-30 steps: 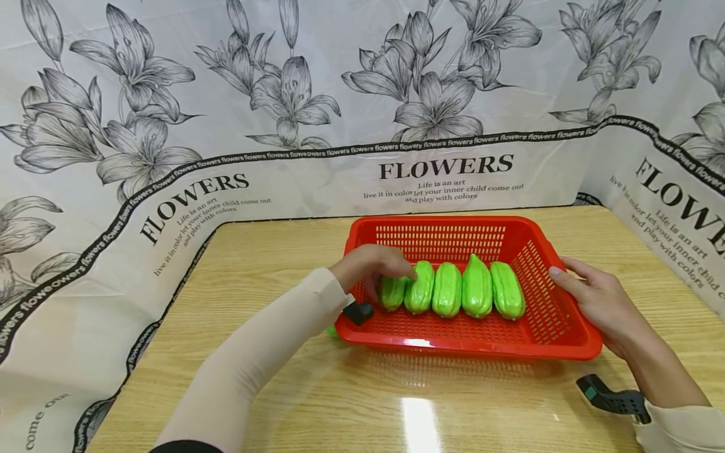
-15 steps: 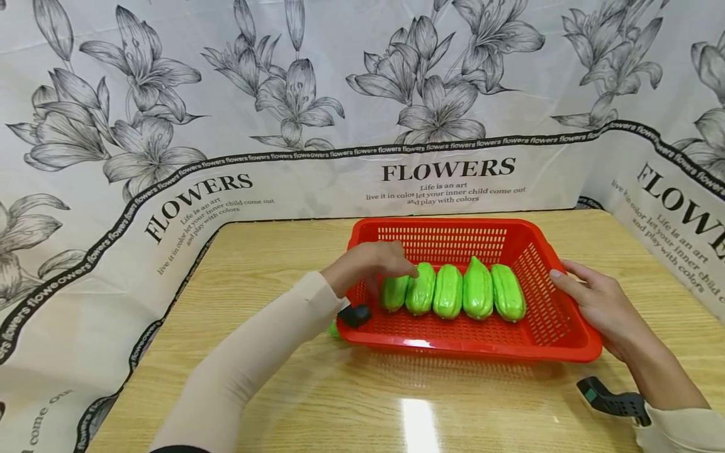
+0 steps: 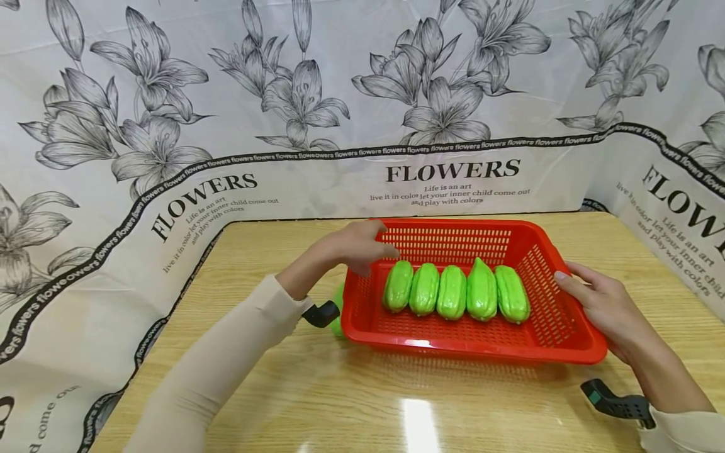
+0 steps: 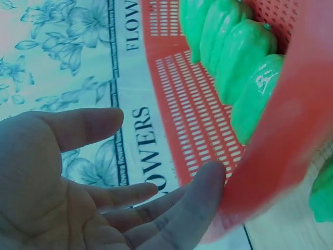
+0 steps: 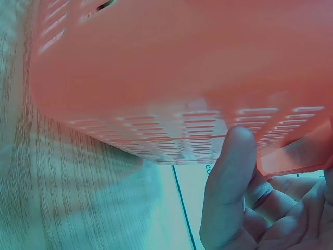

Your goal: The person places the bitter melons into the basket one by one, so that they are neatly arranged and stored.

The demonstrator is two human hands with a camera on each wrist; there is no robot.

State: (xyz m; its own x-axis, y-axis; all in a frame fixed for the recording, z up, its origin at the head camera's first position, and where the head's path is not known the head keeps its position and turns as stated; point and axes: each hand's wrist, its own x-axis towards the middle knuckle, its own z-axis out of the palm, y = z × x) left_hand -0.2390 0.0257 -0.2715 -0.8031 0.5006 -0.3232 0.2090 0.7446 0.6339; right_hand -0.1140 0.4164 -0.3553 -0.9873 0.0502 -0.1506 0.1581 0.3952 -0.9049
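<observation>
Several glossy, ridged green fruits that look like star fruits (image 3: 452,292) lie side by side in a red perforated plastic basket (image 3: 476,352). My left hand (image 3: 362,244) is over the basket's left rim, fingers spread and nothing in its grasp. In the left wrist view, that left hand (image 4: 99,192) has its thumb apart from the fingers, with a fingertip overlapping the red rim. My right hand (image 3: 606,308) holds the basket's right rim, thumb on top. In the right wrist view the right hand (image 5: 260,208) is at the basket wall (image 5: 156,62).
Partly hidden behind the basket's left side is another green thing (image 3: 337,314) on the wooden table (image 3: 272,390). A flower-printed cloth (image 3: 317,182) stands along the table's back and sides. Black wrist cameras are strapped on both wrists.
My left hand has drawn back left and up from the leftmost green fruit to the basket's left rim, with its fingers opening. The right hand stays on the right rim.
</observation>
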